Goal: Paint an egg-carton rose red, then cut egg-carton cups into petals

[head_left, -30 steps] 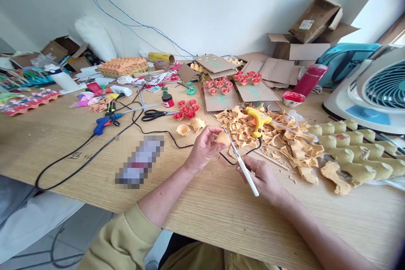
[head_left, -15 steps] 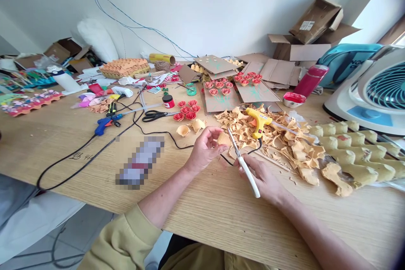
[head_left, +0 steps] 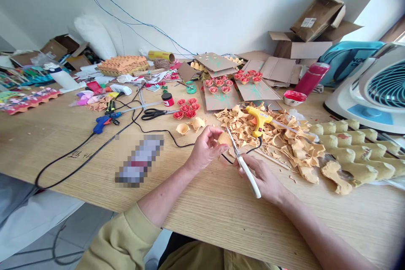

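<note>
Between the thumb and fingers of my left hand (head_left: 204,148) is a tan egg carton cup (head_left: 224,139). My right hand (head_left: 261,175) is closed around the handles of white-handled scissors (head_left: 249,176), whose blades lie against the right side of the cup. Whether the blades are parted is hard to make out. Two more cut cups (head_left: 182,129) rest on the table just beyond my left hand. Behind my hands spreads a heap of tan carton scraps (head_left: 234,120), with a yellow glue gun (head_left: 258,120) lying on it.
Red carton flowers (head_left: 190,113) stand near black scissors (head_left: 153,114) and a red paint jar (head_left: 167,99). A blue glue gun (head_left: 104,123) trails its cord across the left. At the right are an egg tray (head_left: 356,156) and a fan (head_left: 373,88); cardboard sheets (head_left: 221,99) lie behind.
The view has shifted very slightly. My hands, the cup and the scissors keep almost the same positions, with the cup turned a little in my left fingers.
</note>
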A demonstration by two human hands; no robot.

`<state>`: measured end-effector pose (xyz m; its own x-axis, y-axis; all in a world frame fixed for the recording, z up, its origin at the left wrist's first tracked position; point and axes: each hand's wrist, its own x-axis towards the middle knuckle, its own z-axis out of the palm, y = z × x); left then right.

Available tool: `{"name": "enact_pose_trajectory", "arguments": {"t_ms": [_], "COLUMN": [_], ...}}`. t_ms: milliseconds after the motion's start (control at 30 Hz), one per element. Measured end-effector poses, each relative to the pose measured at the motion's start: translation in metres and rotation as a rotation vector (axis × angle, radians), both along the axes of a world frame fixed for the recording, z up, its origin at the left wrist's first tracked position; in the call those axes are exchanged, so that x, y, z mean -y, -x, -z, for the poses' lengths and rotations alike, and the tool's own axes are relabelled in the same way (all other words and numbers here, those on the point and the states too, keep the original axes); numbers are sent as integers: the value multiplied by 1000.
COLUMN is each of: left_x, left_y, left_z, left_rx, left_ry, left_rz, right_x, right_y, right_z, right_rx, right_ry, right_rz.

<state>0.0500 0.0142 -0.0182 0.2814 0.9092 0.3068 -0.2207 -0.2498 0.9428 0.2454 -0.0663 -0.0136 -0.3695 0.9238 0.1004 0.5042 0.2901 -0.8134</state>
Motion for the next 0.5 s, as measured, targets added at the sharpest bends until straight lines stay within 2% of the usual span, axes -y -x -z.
{"name": "enact_pose_trajectory", "arguments": {"t_ms": [300,500], "left_x": [3,1], "left_y": [1,1], "left_z": [-5,-2], "left_rx": [-14,-4], "left_ry": [-30,-73], "left_rz": [2,24], "right_x": [0,-1], "right_y": [1,0], "right_z": [2,5], "right_rx": [-68,-186], "right_ry": [52,97], "right_rz": [64,89]}}
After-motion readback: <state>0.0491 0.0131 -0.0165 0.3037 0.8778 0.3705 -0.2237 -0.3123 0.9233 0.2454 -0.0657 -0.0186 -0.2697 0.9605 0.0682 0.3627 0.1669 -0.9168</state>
